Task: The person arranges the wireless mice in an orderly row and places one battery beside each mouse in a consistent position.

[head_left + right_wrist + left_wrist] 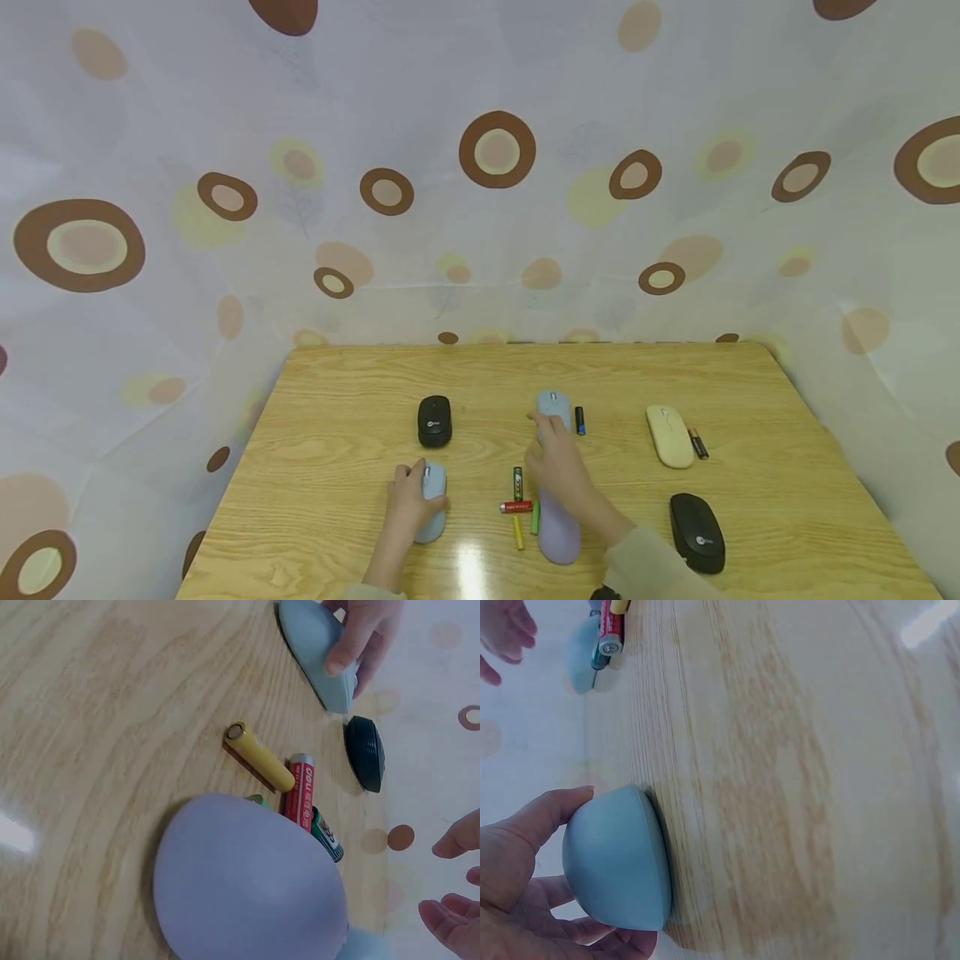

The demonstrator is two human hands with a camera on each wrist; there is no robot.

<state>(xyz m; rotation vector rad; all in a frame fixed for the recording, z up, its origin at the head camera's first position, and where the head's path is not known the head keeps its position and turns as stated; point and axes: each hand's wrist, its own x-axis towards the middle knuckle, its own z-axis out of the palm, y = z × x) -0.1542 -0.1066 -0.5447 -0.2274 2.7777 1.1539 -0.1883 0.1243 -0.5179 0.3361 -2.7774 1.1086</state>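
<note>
My left hand (405, 504) grips a light blue computer mouse (431, 530) on the table, thumb on one side and fingers on the other. The left wrist view shows the rounded end of that mouse (619, 859). Over the middle of the table, my right hand (558, 467) hovers with loosely bent, parted fingers and nothing between them. Below it lies a purple mouse (559, 537), partly hidden by the hand in the head view. A second light blue mouse (553, 403) sits just beyond the right fingertips.
Beside the purple mouse lie a red battery (516, 507), a yellow one (518, 533), a green one (535, 518) and a dark green one (517, 482). Black mice stand at back left (435, 422) and front right (697, 533). A pale yellow mouse (670, 436) has dark batteries (698, 443) alongside.
</note>
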